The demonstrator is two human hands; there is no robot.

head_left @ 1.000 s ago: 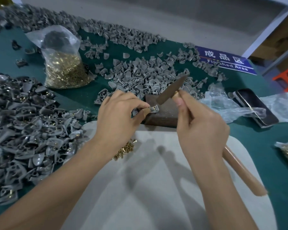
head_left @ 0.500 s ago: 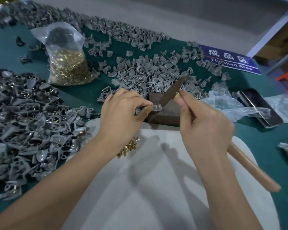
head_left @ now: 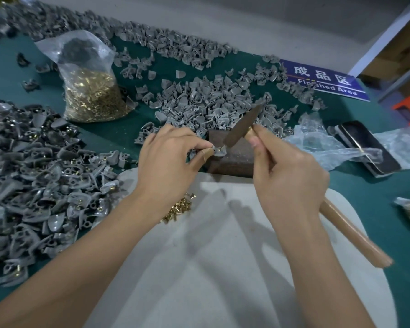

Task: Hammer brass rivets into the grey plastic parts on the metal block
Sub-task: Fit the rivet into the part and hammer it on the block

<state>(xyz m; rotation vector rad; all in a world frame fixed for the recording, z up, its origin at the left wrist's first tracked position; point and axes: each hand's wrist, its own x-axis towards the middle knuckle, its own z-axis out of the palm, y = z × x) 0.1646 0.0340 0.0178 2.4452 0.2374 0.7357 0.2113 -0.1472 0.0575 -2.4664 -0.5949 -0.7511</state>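
The left hand pinches a small grey plastic part on the dark metal block, at twelve o'clock of the bench's white mat. The right hand grips the wooden-handled hammer; a skewed blow could strike the left fingers or bend the brass rivet.

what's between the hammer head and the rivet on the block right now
Nothing visible. The hammer head, held in the right hand, sits just above the brass rivet in the grey part on the metal block. The left hand pinches the part from the left, fingertips close beside the rivet.
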